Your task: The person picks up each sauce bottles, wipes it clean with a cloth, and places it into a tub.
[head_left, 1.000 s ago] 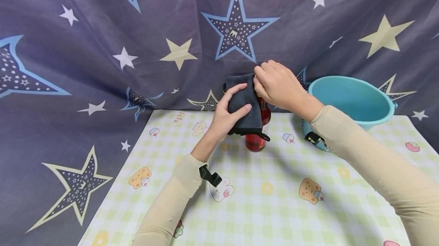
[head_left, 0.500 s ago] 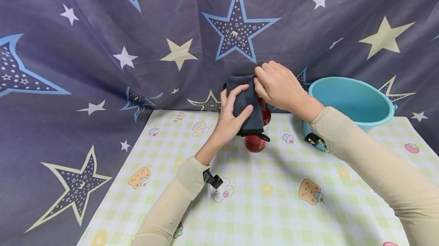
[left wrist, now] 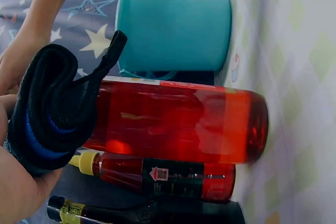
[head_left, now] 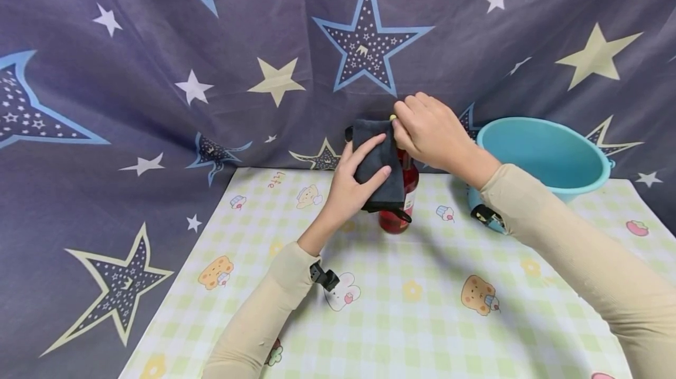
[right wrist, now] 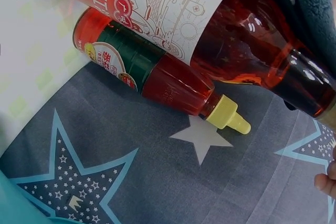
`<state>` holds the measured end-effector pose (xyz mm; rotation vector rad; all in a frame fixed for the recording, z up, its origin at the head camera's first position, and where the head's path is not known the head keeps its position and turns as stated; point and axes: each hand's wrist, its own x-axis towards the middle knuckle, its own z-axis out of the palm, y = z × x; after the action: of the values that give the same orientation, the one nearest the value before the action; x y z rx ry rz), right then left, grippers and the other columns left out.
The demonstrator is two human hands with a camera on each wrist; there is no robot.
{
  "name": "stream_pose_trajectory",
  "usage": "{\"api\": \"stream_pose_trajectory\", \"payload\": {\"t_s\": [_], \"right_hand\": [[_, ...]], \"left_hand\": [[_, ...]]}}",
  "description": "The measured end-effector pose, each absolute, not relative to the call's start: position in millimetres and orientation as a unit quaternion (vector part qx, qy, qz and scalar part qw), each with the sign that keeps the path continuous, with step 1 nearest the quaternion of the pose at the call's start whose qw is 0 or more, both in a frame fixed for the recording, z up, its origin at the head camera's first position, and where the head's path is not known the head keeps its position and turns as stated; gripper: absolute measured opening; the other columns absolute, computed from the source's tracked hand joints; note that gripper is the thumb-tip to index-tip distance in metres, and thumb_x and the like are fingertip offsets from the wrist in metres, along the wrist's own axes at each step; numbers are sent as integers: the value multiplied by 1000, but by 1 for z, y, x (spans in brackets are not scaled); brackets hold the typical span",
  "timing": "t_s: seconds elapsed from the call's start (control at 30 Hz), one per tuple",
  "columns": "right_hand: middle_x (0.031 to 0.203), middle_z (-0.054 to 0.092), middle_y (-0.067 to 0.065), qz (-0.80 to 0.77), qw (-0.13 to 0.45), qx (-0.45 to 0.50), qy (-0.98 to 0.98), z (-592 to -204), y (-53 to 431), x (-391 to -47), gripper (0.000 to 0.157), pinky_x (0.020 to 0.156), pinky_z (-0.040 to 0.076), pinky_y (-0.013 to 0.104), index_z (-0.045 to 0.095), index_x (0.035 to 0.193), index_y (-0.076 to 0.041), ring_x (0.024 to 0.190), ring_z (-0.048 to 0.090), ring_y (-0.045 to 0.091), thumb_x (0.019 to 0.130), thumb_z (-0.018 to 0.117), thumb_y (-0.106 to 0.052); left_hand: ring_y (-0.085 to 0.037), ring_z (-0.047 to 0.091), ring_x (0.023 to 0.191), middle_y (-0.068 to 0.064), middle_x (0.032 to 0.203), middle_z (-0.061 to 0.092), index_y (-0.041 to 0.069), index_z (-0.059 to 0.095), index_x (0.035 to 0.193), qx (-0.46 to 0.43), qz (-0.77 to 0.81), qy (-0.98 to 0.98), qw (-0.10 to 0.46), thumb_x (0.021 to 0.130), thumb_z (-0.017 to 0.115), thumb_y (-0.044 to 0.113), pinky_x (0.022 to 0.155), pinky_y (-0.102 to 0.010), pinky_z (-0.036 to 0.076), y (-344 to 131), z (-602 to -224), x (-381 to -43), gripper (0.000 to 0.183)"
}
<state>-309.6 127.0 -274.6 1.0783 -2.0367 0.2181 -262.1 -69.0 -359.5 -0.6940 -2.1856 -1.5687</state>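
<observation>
A large bottle of red liquid [head_left: 410, 182] stands upright at the back of the table. My right hand [head_left: 434, 135] grips its top with curled fingers, which hide the cap. In my left hand [head_left: 348, 182] is a folded dark grey cloth [head_left: 379, 162], pinched between thumb and fingers, which covers the bottle's left side in the head view. The left wrist view shows the cloth's folds, blue inside, and its hanging loop against the bottle [left wrist: 173, 121]. Close beside the large bottle stands a smaller sauce bottle with a yellow nozzle cap [right wrist: 152, 66].
A dark bottle with a yellow neck label [left wrist: 142, 213] stands past the sauce bottle in the left wrist view. To the right is a turquoise bucket [head_left: 544, 147], near my right forearm. A star-patterned curtain [head_left: 227, 33] hangs behind the checked tabletop [head_left: 412, 332].
My left hand and the cloth have shifted slightly right across the bottle, then a little down. My right hand stays at the bottle's top, and the bottle has hardly moved.
</observation>
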Motion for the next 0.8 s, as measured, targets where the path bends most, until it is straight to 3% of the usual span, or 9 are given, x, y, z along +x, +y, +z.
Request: {"api": "stream_pose_trajectory", "payload": {"t_s": [0.4,0.8], "right_hand": [[70,41,11,87,400,423,-808,-275,127,-308,28,63,31,38,48,80,-2,64,37,27,104,40,-16],[70,41,11,91,400,425,-807,-274,126,-309,29,63,30,37,47,80,-2,64,36,27,104,40,-17]], "left_hand": [[-20,56,116,-2,152,44,41,54,146,-240,-524,-800,164,97,72,30,92,-38,50,-76,-369,-259,54],[-22,51,128,-4,153,44,36,57,145,-251,-488,-824,141,95,73,26,97,-42,49,-88,-376,-262,53]]}}
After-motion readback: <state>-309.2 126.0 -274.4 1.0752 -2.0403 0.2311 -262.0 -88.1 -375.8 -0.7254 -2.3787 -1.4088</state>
